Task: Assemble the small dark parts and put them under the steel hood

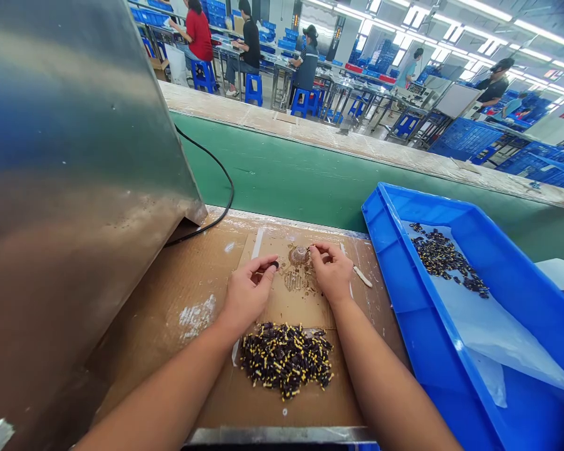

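My left hand (247, 289) pinches a small dark piece (275, 264) between thumb and fingertips, above the cardboard sheet. Closed at the fingertips, my right hand (333, 270) is beside a small clear round cup (299, 254); what it pinches, if anything, is too small to name. Brown smears surround the cup on the cardboard (282, 307). Between my forearms lies a heap of small black parts with yellow ends (286, 358). A white-handled tool (362, 276) rests just right of my right hand.
A blue bin (399, 294) on the right holds a white sheet with more small dark parts (444, 257). A large metal housing (75, 175) stands at left, a black cable (228, 178) behind it. Beyond the green partition (282, 181), several people sit or stand at benches.
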`<state>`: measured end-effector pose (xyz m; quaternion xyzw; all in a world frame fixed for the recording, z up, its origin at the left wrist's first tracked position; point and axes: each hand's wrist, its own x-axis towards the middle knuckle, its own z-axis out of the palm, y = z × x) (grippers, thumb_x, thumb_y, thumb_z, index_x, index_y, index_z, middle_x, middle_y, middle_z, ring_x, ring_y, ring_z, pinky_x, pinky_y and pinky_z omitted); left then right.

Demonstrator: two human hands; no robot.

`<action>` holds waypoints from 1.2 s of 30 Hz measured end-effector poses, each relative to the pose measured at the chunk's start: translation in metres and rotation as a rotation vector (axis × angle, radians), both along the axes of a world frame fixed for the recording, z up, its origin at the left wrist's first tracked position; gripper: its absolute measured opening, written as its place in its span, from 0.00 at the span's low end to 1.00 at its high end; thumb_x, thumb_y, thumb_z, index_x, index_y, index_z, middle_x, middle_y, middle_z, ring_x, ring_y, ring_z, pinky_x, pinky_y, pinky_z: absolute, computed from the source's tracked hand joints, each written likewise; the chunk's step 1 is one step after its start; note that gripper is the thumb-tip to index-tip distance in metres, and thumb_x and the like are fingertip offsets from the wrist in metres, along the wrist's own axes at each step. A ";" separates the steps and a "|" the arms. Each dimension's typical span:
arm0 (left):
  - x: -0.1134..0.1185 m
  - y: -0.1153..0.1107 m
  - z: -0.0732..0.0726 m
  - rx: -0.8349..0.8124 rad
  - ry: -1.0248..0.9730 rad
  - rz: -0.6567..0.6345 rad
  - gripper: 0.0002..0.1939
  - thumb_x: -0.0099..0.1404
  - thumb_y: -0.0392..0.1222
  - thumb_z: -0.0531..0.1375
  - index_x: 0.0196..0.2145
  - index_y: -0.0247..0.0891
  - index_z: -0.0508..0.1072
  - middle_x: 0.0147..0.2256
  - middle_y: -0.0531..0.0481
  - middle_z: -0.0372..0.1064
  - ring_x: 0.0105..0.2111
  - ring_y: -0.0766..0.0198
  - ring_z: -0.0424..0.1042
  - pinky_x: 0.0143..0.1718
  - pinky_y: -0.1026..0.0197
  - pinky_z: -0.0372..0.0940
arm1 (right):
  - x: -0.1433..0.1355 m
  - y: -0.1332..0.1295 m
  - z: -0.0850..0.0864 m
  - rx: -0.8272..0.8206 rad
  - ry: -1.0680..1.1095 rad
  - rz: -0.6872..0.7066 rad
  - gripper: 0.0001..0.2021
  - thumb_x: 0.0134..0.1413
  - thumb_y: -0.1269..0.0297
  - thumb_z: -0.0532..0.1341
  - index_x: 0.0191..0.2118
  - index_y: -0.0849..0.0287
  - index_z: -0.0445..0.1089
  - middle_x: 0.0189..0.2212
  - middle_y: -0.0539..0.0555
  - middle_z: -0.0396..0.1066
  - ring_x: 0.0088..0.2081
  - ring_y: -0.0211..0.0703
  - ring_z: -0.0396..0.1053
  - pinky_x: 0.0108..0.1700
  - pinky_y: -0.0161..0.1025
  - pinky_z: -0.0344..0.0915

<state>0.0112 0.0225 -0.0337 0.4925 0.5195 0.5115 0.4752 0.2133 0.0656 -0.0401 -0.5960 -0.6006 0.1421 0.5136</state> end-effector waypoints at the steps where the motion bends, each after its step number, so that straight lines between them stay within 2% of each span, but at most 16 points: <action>1: 0.000 0.000 0.000 0.004 -0.014 0.001 0.20 0.64 0.50 0.63 0.50 0.38 0.77 0.43 0.44 0.76 0.42 0.58 0.75 0.44 0.58 0.69 | 0.000 0.000 0.000 -0.004 0.001 0.002 0.11 0.59 0.56 0.64 0.41 0.56 0.78 0.34 0.52 0.77 0.29 0.40 0.69 0.35 0.38 0.68; 6: 0.000 0.001 0.003 -0.010 -0.124 0.005 0.23 0.61 0.50 0.67 0.50 0.34 0.77 0.39 0.42 0.77 0.38 0.60 0.74 0.42 0.58 0.70 | 0.001 0.000 0.003 -0.007 0.001 -0.022 0.12 0.58 0.55 0.64 0.40 0.57 0.78 0.33 0.53 0.77 0.28 0.40 0.69 0.35 0.38 0.67; 9: 0.001 0.000 0.008 -0.027 -0.170 -0.002 0.23 0.59 0.50 0.68 0.47 0.33 0.78 0.38 0.41 0.77 0.34 0.62 0.74 0.39 0.61 0.71 | 0.000 -0.007 0.017 0.005 0.082 -0.023 0.13 0.58 0.54 0.65 0.40 0.58 0.77 0.33 0.53 0.77 0.27 0.39 0.67 0.33 0.38 0.66; 11: 0.002 -0.002 0.011 -0.031 -0.194 -0.006 0.22 0.59 0.49 0.69 0.46 0.32 0.78 0.37 0.41 0.77 0.32 0.64 0.74 0.38 0.62 0.71 | -0.002 -0.016 0.031 -0.006 0.178 0.028 0.12 0.58 0.54 0.66 0.39 0.58 0.77 0.34 0.54 0.77 0.28 0.39 0.69 0.33 0.37 0.67; 15: 0.004 -0.005 0.015 -0.037 -0.256 -0.024 0.19 0.58 0.49 0.70 0.41 0.32 0.77 0.37 0.41 0.77 0.31 0.63 0.75 0.38 0.62 0.73 | -0.013 -0.040 0.050 -0.142 0.422 0.247 0.11 0.56 0.54 0.68 0.38 0.57 0.75 0.32 0.53 0.76 0.32 0.41 0.71 0.32 0.36 0.68; 17: 0.005 -0.007 0.016 -0.061 -0.292 -0.042 0.19 0.58 0.49 0.70 0.40 0.32 0.76 0.36 0.41 0.77 0.32 0.63 0.76 0.39 0.61 0.73 | -0.020 -0.051 0.048 -0.227 0.555 0.342 0.12 0.56 0.54 0.69 0.39 0.57 0.75 0.32 0.52 0.76 0.32 0.40 0.72 0.30 0.34 0.67; 19: 0.006 -0.008 0.017 -0.079 -0.299 -0.052 0.19 0.59 0.50 0.70 0.41 0.32 0.76 0.35 0.42 0.77 0.32 0.62 0.76 0.40 0.61 0.73 | -0.025 -0.059 0.042 -0.273 0.685 0.394 0.12 0.57 0.54 0.69 0.40 0.56 0.74 0.36 0.54 0.77 0.34 0.41 0.73 0.30 0.33 0.67; 22: 0.008 -0.011 0.016 -0.033 -0.218 -0.031 0.18 0.60 0.47 0.69 0.44 0.33 0.77 0.37 0.43 0.77 0.35 0.62 0.75 0.43 0.61 0.72 | -0.032 -0.067 0.033 -0.304 0.839 0.439 0.12 0.58 0.54 0.69 0.40 0.56 0.72 0.42 0.56 0.78 0.37 0.41 0.75 0.30 0.33 0.68; 25: 0.009 -0.014 0.014 0.028 -0.145 -0.009 0.17 0.61 0.45 0.69 0.46 0.36 0.78 0.40 0.43 0.77 0.40 0.61 0.75 0.47 0.60 0.71 | -0.038 -0.071 0.031 -0.370 0.959 0.485 0.13 0.57 0.54 0.69 0.40 0.55 0.69 0.43 0.56 0.78 0.38 0.42 0.76 0.30 0.33 0.67; 31: 0.007 -0.016 0.013 0.215 0.000 -0.008 0.11 0.64 0.43 0.66 0.44 0.41 0.81 0.44 0.44 0.76 0.44 0.59 0.75 0.49 0.59 0.70 | -0.042 -0.073 0.037 -0.457 1.055 0.512 0.16 0.56 0.51 0.69 0.40 0.54 0.66 0.44 0.56 0.79 0.40 0.43 0.77 0.30 0.33 0.67; 34: 0.006 -0.014 0.014 0.163 -0.055 -0.013 0.10 0.64 0.44 0.67 0.42 0.39 0.82 0.43 0.43 0.76 0.43 0.59 0.75 0.49 0.59 0.70 | -0.041 -0.073 0.035 -0.471 1.099 0.515 0.15 0.56 0.52 0.70 0.39 0.54 0.67 0.42 0.54 0.78 0.38 0.41 0.75 0.30 0.32 0.66; 36: 0.006 -0.012 0.014 0.078 -0.123 0.004 0.12 0.62 0.46 0.69 0.40 0.36 0.81 0.38 0.43 0.77 0.38 0.60 0.76 0.45 0.60 0.72 | -0.040 -0.073 0.033 -0.450 1.073 0.463 0.15 0.54 0.52 0.70 0.37 0.55 0.68 0.37 0.53 0.78 0.34 0.39 0.73 0.28 0.32 0.65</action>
